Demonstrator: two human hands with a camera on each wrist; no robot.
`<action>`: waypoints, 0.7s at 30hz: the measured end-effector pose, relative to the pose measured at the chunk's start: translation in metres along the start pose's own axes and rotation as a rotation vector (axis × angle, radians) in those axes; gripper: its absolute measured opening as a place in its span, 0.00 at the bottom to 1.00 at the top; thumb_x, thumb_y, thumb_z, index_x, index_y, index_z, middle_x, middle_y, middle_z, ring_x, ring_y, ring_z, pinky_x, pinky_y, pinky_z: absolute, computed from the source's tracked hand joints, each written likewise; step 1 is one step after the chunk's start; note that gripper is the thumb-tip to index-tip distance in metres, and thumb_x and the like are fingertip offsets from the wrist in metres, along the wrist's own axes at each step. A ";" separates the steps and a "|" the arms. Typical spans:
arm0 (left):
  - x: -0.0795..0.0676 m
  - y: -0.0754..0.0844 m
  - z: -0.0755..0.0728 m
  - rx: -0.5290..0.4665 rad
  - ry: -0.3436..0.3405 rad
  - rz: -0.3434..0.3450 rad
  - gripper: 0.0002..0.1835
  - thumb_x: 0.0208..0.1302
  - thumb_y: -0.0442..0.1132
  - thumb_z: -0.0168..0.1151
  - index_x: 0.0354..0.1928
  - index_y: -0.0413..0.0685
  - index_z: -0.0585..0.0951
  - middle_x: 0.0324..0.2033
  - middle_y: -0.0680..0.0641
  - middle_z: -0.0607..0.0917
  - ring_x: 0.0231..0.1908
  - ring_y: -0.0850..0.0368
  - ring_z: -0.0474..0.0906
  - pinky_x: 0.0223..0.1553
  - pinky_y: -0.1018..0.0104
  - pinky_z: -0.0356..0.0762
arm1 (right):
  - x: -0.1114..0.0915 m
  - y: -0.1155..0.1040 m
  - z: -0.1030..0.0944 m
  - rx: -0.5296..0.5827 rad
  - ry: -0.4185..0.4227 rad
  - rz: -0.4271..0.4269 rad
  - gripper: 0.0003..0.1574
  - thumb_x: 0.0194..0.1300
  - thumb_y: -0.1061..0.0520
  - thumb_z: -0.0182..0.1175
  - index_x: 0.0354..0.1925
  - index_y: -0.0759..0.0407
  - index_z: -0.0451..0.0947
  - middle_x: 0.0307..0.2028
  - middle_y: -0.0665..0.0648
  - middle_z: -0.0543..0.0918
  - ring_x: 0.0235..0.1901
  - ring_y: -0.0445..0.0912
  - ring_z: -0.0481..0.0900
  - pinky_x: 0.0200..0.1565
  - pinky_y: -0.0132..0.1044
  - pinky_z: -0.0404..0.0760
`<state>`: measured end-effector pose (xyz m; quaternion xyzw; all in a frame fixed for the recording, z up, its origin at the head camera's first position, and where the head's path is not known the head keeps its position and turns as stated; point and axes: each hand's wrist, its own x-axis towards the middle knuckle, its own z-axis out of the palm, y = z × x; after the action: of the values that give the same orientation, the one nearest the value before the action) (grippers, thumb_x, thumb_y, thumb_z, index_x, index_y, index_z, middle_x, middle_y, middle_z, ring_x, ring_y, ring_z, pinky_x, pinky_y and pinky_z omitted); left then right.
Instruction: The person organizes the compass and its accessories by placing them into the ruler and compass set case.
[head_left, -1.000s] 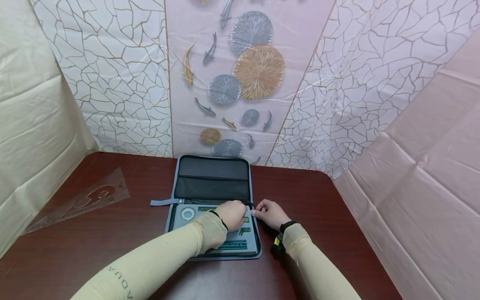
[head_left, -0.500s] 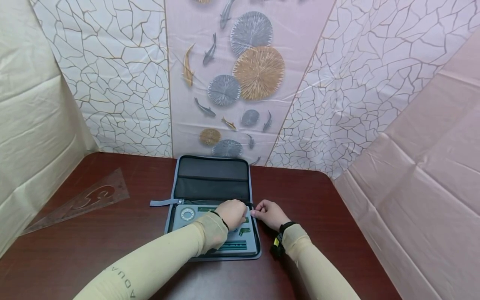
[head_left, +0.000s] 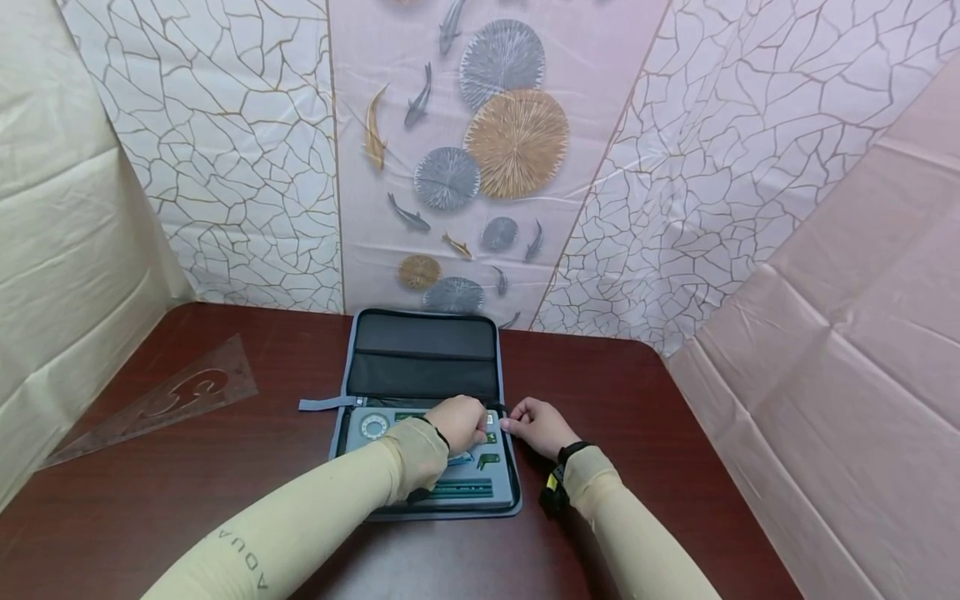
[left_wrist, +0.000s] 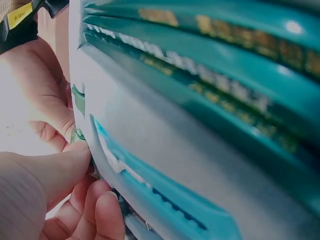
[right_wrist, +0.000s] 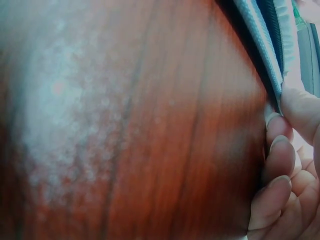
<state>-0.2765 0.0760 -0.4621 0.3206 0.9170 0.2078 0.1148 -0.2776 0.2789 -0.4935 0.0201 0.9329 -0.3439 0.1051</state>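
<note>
A zippered case (head_left: 426, 379) lies unfolded on the table, its black lid at the back and a grey insert (head_left: 405, 442) in front. My left hand (head_left: 459, 423) is over the insert, thumb and fingers drawn together; in the left wrist view the thumb meets the insert's edge beside a small green piece (left_wrist: 78, 100). I cannot tell whether it pinches anything. Close to it are a light-blue ridged tool (left_wrist: 165, 195) and dark green pencils (left_wrist: 200, 75) with gold lettering. At the case's right edge, my right hand (head_left: 543, 429) pinches the grey zipper border (right_wrist: 262, 42).
A clear triangular ruler (head_left: 161, 402) lies at the table's left. A pale ring (head_left: 374, 427) sits in the insert's back left corner. From the case's left side a grey strap (head_left: 324, 405) sticks out. Cloth-covered walls (head_left: 247, 167) surround the dark red table (head_left: 637, 400).
My left hand has moved slightly left over the insert, uncovering a small white-and-green piece near the right edge and part of the blue tool. The right hand keeps its place.
</note>
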 end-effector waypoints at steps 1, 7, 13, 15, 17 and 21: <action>0.000 -0.001 0.000 0.000 0.002 -0.001 0.10 0.63 0.38 0.66 0.23 0.52 0.83 0.20 0.59 0.77 0.23 0.64 0.73 0.29 0.69 0.72 | 0.000 0.000 0.000 0.001 -0.001 0.000 0.16 0.62 0.44 0.67 0.35 0.53 0.76 0.21 0.53 0.74 0.22 0.47 0.71 0.26 0.36 0.68; 0.003 -0.004 0.003 0.036 0.022 0.019 0.12 0.64 0.39 0.65 0.22 0.56 0.78 0.20 0.59 0.76 0.23 0.64 0.72 0.28 0.69 0.71 | 0.000 -0.001 0.000 0.001 0.002 0.003 0.16 0.61 0.44 0.67 0.35 0.53 0.76 0.21 0.53 0.74 0.23 0.47 0.71 0.26 0.36 0.68; -0.002 0.004 0.002 0.172 0.059 0.092 0.11 0.66 0.38 0.63 0.23 0.52 0.81 0.20 0.55 0.76 0.21 0.63 0.70 0.26 0.69 0.70 | -0.001 -0.001 0.000 -0.005 -0.002 -0.013 0.16 0.62 0.44 0.66 0.35 0.53 0.76 0.21 0.53 0.73 0.22 0.47 0.70 0.26 0.36 0.68; -0.004 0.007 0.001 0.246 0.079 0.130 0.09 0.65 0.38 0.62 0.26 0.51 0.82 0.22 0.54 0.77 0.22 0.62 0.70 0.26 0.68 0.72 | -0.002 -0.001 0.000 -0.007 -0.002 -0.020 0.16 0.62 0.44 0.66 0.35 0.53 0.76 0.21 0.53 0.73 0.22 0.47 0.70 0.26 0.36 0.68; -0.005 0.010 0.001 0.313 0.094 0.153 0.06 0.65 0.37 0.63 0.29 0.50 0.84 0.26 0.52 0.79 0.24 0.63 0.71 0.28 0.68 0.74 | -0.002 -0.001 -0.001 -0.007 0.001 -0.024 0.16 0.62 0.44 0.66 0.35 0.53 0.76 0.21 0.52 0.73 0.22 0.46 0.70 0.26 0.36 0.67; -0.005 0.012 0.001 0.325 0.069 0.134 0.03 0.63 0.37 0.64 0.34 0.49 0.85 0.30 0.50 0.82 0.26 0.62 0.73 0.31 0.67 0.75 | -0.002 -0.001 0.000 -0.004 0.004 -0.027 0.16 0.63 0.44 0.66 0.35 0.53 0.76 0.21 0.53 0.73 0.22 0.46 0.70 0.26 0.36 0.67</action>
<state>-0.2661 0.0819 -0.4572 0.3878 0.9186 0.0749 0.0159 -0.2761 0.2784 -0.4926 0.0079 0.9340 -0.3434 0.0984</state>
